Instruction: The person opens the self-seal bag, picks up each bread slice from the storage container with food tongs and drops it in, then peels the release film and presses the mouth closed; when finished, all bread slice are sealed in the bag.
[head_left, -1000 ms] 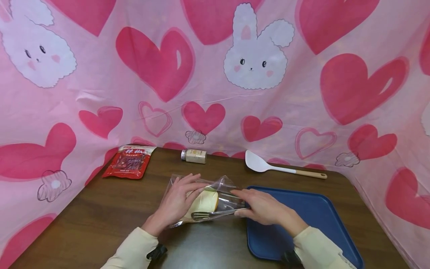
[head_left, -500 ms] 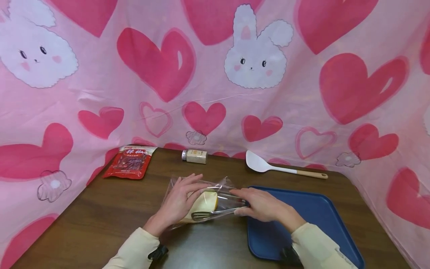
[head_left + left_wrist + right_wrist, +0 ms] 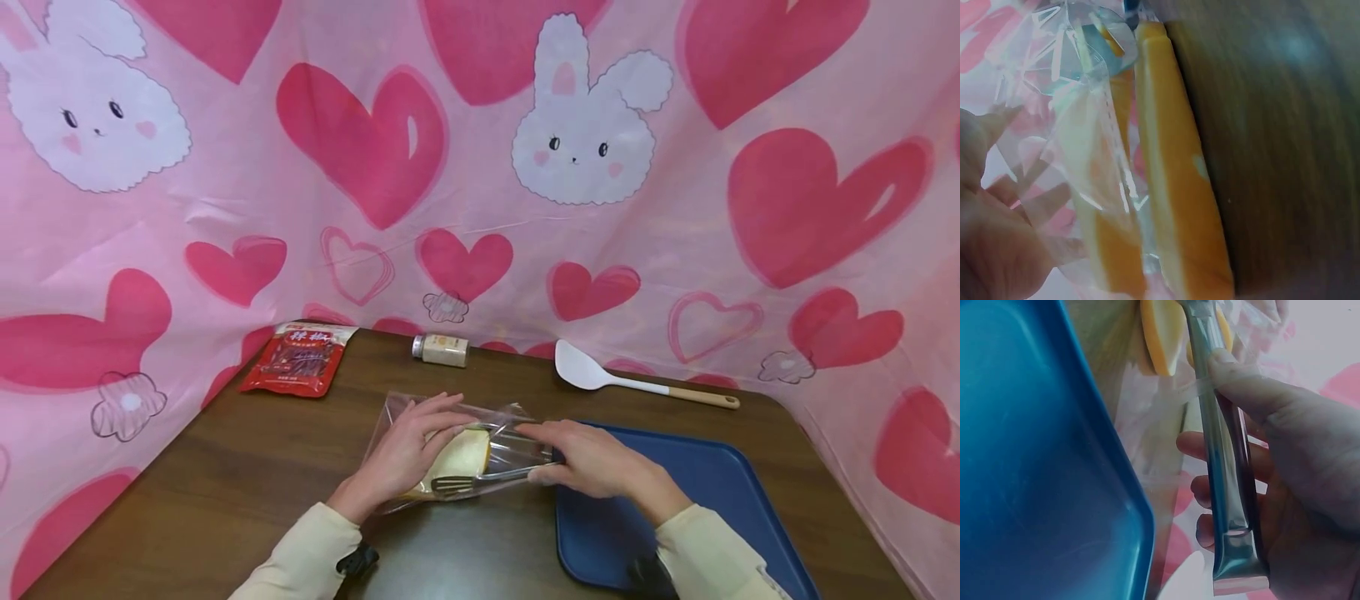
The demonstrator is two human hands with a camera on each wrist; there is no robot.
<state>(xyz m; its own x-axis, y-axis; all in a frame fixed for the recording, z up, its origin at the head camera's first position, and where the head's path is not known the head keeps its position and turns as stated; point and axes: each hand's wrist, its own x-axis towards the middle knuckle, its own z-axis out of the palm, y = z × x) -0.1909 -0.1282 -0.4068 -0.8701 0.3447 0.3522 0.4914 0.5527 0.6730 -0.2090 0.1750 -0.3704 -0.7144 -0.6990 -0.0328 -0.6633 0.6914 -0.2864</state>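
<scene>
A clear plastic bag [image 3: 390,417] lies on the table with pale, orange-crusted bread slices [image 3: 467,454] in it. Two slices [image 3: 1185,181] show their crusts side by side in the left wrist view. My left hand [image 3: 412,446] rests over the bag with fingers extended against the film. Metal tongs [image 3: 1216,444] are gripped by my right hand [image 3: 1291,456], thumb on one side and fingers curled round the other. The slotted head of the tongs [image 3: 453,485] lies against the near face of the bread at the bag; film glare blurs the exact contact.
A blue tray [image 3: 675,475] is at the right, partly under my right forearm. Along the back lie a red packet [image 3: 300,360], a spice jar [image 3: 441,350] and a white spatula with a wooden handle [image 3: 581,368]. A pink heart-patterned cloth [image 3: 480,183] hangs behind the table.
The view has shifted slightly. The tongs' slotted head has turned a little and shows more of its flat face. Both hands keep nearly the same place.
</scene>
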